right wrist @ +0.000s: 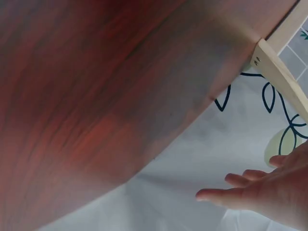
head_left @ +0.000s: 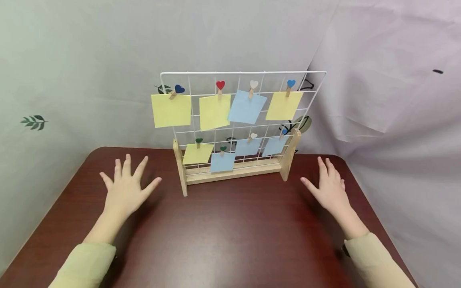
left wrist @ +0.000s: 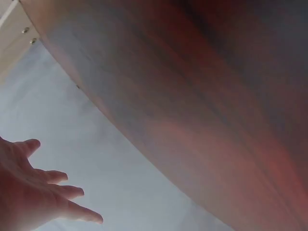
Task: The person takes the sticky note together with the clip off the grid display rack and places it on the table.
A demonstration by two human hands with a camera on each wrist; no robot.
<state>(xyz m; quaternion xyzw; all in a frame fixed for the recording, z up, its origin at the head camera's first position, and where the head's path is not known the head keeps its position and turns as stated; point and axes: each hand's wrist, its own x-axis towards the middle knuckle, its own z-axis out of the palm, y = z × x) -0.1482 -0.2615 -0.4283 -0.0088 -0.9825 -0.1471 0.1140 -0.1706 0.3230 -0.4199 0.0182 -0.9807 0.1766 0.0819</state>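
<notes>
My left hand (head_left: 126, 192) hovers over the table's left side, its fingers spread wide and holding nothing. Over on the right, my right hand (head_left: 329, 190) has its fingers extended and thumb apart, also holding nothing. Between and beyond them stands a white wire grid (head_left: 245, 73) on a wooden base (head_left: 234, 176). Two rows of yellow and blue paper notes hang on it from small wooden clothespins with heart tops, such as a yellow note (head_left: 171, 114) under a dark blue heart clothespin (head_left: 179, 89) and a blue note (head_left: 247, 108) under a white heart one. Neither hand touches the stand.
The dark red-brown wooden table (head_left: 237, 232) has rounded far corners. Behind it hangs a pale curtain (head_left: 245, 36) printed with leaves, close to the table's back edge. The wrist views show the table edge and wooden end pieces of the stand, such as the right one (right wrist: 276, 72).
</notes>
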